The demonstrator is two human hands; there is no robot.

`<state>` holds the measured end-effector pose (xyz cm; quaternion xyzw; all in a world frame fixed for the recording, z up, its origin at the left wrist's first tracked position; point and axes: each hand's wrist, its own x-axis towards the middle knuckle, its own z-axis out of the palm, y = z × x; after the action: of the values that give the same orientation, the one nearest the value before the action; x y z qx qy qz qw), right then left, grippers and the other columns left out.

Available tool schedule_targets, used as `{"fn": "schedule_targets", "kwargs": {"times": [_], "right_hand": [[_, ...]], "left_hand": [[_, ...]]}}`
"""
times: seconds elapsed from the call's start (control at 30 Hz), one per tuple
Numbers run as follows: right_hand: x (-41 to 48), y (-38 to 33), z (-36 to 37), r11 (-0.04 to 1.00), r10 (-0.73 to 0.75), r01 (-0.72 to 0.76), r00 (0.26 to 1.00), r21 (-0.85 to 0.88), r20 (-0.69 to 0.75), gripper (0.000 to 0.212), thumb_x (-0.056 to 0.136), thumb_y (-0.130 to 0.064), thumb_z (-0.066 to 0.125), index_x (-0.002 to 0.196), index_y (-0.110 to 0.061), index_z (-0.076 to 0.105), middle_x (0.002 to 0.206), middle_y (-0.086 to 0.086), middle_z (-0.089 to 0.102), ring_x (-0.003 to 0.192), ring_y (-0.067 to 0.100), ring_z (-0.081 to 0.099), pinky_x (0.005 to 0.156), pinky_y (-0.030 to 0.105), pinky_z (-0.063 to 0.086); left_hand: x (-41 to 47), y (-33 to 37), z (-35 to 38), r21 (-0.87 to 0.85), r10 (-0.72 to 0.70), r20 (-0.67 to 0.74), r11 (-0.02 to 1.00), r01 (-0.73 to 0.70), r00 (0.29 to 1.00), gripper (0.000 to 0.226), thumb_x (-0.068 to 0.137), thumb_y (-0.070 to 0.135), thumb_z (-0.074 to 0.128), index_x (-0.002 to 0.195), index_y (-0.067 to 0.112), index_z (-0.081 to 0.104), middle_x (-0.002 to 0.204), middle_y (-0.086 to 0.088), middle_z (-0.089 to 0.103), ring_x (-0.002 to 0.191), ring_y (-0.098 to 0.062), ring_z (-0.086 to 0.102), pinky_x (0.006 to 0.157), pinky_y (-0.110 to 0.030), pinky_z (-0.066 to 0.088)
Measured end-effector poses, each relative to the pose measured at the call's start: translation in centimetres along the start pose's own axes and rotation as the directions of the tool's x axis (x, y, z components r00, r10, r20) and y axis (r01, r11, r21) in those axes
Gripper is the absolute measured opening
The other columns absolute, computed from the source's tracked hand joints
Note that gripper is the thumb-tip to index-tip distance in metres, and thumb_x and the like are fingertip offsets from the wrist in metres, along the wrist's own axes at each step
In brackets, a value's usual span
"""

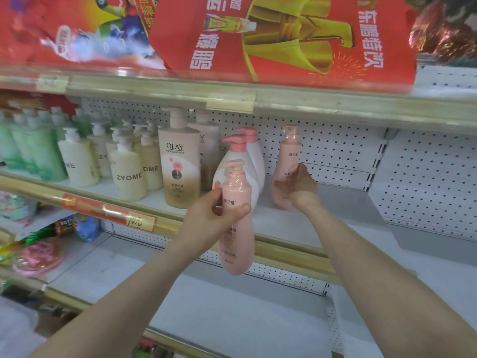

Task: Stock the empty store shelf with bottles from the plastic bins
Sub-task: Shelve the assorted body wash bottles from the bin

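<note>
Two pink bottles are in play. Your right hand [299, 187] curls round the waist of the far pink bottle [289, 151], upright and deep on the shelf [335, 202], its base at the board or just above; I cannot tell which. Your left hand [214, 215] pinches the near pink bottle [236, 244] at the shoulder, thumb in front and fingers behind. It hangs upright in front of the gold front rail [284, 251], not yet over the board.

Progress looks early to me. The left half of this level is filled: ZYOME bottles [126, 174], the tall Olay bottle [179, 161] and two white bottles with pink pumps [247, 156]. To the right it is bare board all the way to the corner. The bins are out of view, so what remains in them is unknown.

There is wide open room to the right and plenty behind, up to the pegboard wall [335, 151]. Watch the upper shelf lip [335, 109] above the pump heads, and lift the near bottle clear of that rail.
</note>
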<state>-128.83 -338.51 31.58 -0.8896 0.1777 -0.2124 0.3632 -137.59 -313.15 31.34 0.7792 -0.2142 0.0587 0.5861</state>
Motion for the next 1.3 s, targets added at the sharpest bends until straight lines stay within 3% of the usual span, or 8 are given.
{"fn": "schedule_targets", "kwargs": {"times": [0.13, 0.23, 0.3, 0.4, 0.63, 0.97, 1.17, 1.3], "right_hand": [[0.0, 0.8, -0.6, 0.999, -0.044, 0.045, 0.998, -0.011, 0.034, 0.047, 0.078, -0.034, 0.074, 0.113, -0.019, 0.045, 0.107, 0.001, 0.061, 0.100, 0.025, 0.061, 0.087, 0.036, 0.048], [-0.8, 2.1, -1.8, 0.998, -0.056, 0.054, 0.996, 0.030, 0.071, 0.064, 0.082, -0.040, 0.073, 0.135, -0.019, 0.044, 0.130, 0.005, 0.055, 0.116, 0.026, 0.056, 0.100, 0.039, 0.045], [-1.5, 3.2, -2.5, 0.985, -0.154, 0.156, 0.988, -0.068, 0.035, 0.064, 0.090, -0.043, 0.063, 0.144, -0.019, 0.038, 0.139, 0.005, 0.051, 0.122, 0.025, 0.054, 0.102, 0.037, 0.044], [-2.0, 5.0, -3.7, 0.950, -0.262, 0.257, 0.965, -0.179, -0.002, 0.053, 0.095, -0.034, 0.058, 0.143, -0.017, 0.043, 0.137, 0.007, 0.054, 0.118, 0.026, 0.057, 0.098, 0.035, 0.046], [-2.3, 7.2, -5.6, 0.928, -0.314, 0.316, 0.948, -0.197, 0.040, 0.046, 0.094, -0.024, 0.060, 0.139, -0.019, 0.049, 0.136, 0.006, 0.054, 0.117, 0.025, 0.057, 0.098, 0.034, 0.047], [-2.2, 7.3, -5.6, 0.917, -0.283, 0.287, 0.958, -0.276, 0.053, 0.049, 0.097, -0.024, 0.056, 0.143, -0.016, 0.043, 0.141, 0.009, 0.050, 0.125, 0.031, 0.051, 0.102, 0.036, 0.041], [-3.5, 7.0, -6.4, 0.866, -0.319, 0.327, 0.944, -0.378, 0.085, 0.047, 0.100, -0.021, 0.048, 0.145, -0.011, 0.039, 0.141, 0.014, 0.047, 0.124, 0.036, 0.050, 0.099, 0.038, 0.040], [-5.1, 6.1, -7.3, 0.798, -0.361, 0.376, 0.924, -0.471, 0.126, 0.049, 0.101, -0.023, 0.045, 0.146, -0.008, 0.036, 0.142, 0.017, 0.046, 0.125, 0.037, 0.047, 0.102, 0.042, 0.039]], "left_hand": [[0.7, 1.2, 1.1, 0.011, 0.025, -0.002, 1.000, -0.025, 1.000, 0.036, 0.071, 0.052, 0.072, 0.100, 0.032, 0.066, 0.092, 0.014, 0.071, 0.084, -0.001, 0.065, 0.072, -0.025, 0.052], [1.9, 2.8, 2.4, 0.025, 0.043, -0.014, 0.999, -0.043, 0.999, 0.036, 0.069, 0.052, 0.072, 0.098, 0.033, 0.067, 0.090, 0.016, 0.071, 0.083, 0.000, 0.066, 0.074, -0.023, 0.052], [3.2, 3.9, 3.6, 0.015, 0.059, -0.026, 0.998, -0.059, 0.998, 0.037, 0.071, 0.051, 0.074, 0.101, 0.031, 0.067, 0.095, 0.014, 0.072, 0.087, 0.000, 0.065, 0.076, -0.021, 0.050], [5.3, 4.8, 5.5, -0.004, 0.082, -0.042, 0.997, -0.082, 0.996, 0.032, 0.076, 0.043, 0.076, 0.103, 0.030, 0.065, 0.101, 0.011, 0.070, 0.093, -0.002, 0.064, 0.079, -0.023, 0.051], [8.5, 3.5, 9.1, 0.147, 0.065, -0.096, 0.988, -0.050, 0.993, 0.054, 0.064, 0.062, 0.067, 0.099, 0.020, 0.063, 0.092, 0.004, 0.071, 0.087, -0.016, 0.066, 0.080, -0.042, 0.055], [9.2, 3.2, 9.9, 0.284, 0.082, -0.136, 0.958, -0.040, 0.987, 0.038, 0.081, 0.052, 0.067, 0.093, 0.018, 0.055, 0.082, 0.001, 0.064, 0.082, -0.026, 0.063, 0.066, -0.032, 0.044], [8.4, 3.4, 10.0, 0.324, 0.075, -0.119, 0.945, -0.033, 0.990, 0.040, 0.085, 0.054, 0.062, 0.091, 0.017, 0.049, 0.082, 0.000, 0.060, 0.086, -0.029, 0.061, 0.068, -0.032, 0.040], [7.5, 3.1, 9.3, 0.413, 0.135, -0.066, 0.906, -0.097, 0.989, 0.042, 0.087, 0.050, 0.060, 0.100, 0.010, 0.055, 0.092, -0.008, 0.067, 0.090, -0.033, 0.062, 0.072, -0.037, 0.048]]}}
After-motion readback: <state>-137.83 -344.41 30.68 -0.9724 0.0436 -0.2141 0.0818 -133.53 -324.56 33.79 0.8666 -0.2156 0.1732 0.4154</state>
